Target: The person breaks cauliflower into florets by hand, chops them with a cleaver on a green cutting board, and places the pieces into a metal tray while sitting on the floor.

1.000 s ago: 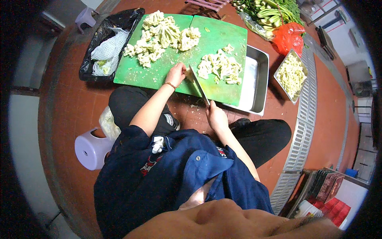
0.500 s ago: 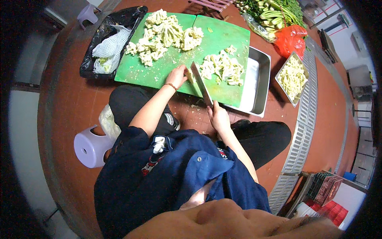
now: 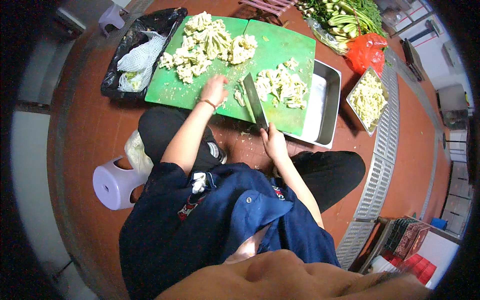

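Observation:
My right hand (image 3: 274,140) grips the handle of a cleaver (image 3: 255,101), its broad blade standing over the near part of a green cutting board (image 3: 165,92). Just left of the blade lies a small cut cauliflower piece (image 3: 239,98). My left hand (image 3: 214,90) is over the board with its fingers loosely apart and nothing visible in them. It is nearest to a heap of cauliflower florets (image 3: 214,42) at the far left of the board. Smaller cut cauliflower pieces (image 3: 281,86) are spread to the right of the blade.
A metal tray (image 3: 331,107) sits partly beneath the board's right side. Farther right stands a metal container of cut cauliflower (image 3: 369,100). A black-lined bin (image 3: 112,80) holds white netting at left. Leafy greens (image 3: 350,20) and a red bag (image 3: 366,50) lie beyond. A purple stool (image 3: 114,187) is near my left.
My left hand has left the piece beside the blade and moved left and away from me, toward the heap. The cleaver has shifted slightly, still in my right hand.

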`<state>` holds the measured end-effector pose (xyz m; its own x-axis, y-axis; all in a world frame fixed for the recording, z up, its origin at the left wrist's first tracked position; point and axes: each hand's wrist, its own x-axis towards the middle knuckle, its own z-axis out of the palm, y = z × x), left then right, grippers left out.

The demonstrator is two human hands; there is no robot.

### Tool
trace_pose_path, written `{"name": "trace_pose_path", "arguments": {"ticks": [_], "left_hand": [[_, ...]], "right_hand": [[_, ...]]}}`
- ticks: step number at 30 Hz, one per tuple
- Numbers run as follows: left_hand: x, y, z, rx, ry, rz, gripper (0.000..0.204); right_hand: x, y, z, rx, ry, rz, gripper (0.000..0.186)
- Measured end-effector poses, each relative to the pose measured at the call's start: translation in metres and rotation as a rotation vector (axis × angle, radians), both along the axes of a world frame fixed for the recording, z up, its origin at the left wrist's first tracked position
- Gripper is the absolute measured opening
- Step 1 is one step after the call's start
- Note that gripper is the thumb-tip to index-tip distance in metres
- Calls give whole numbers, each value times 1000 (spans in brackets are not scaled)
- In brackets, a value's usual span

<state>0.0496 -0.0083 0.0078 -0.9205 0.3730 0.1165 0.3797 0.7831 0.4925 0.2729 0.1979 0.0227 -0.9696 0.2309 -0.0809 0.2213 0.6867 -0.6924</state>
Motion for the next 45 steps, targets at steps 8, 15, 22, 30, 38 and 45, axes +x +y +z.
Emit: {"name": "trace_pose_path", "arguments": {"ticks": [8, 15, 22, 30, 38, 45], "left_hand": [[-16, -29, -23, -277, -654, 8, 25], [0, 15, -33, 82, -631, 18, 33], [4, 24, -35, 153, -449, 88, 16], [-1, 16, -44, -2, -466, 31, 24], [-64, -55, -26, -225, 269, 428, 31], [-21, -14, -22, -67, -117, 45, 30]], "right_hand": [[5, -6, -7, 58, -19, 70, 27], [6, 2, 6, 118, 21, 8, 26], [7, -14, 13, 8, -56, 50, 28], [-11, -23, -5, 93, -124, 75, 28], [-9, -26, 10, 56, 5, 157, 27], [-10, 6, -11, 125, -49, -16, 28]]}}
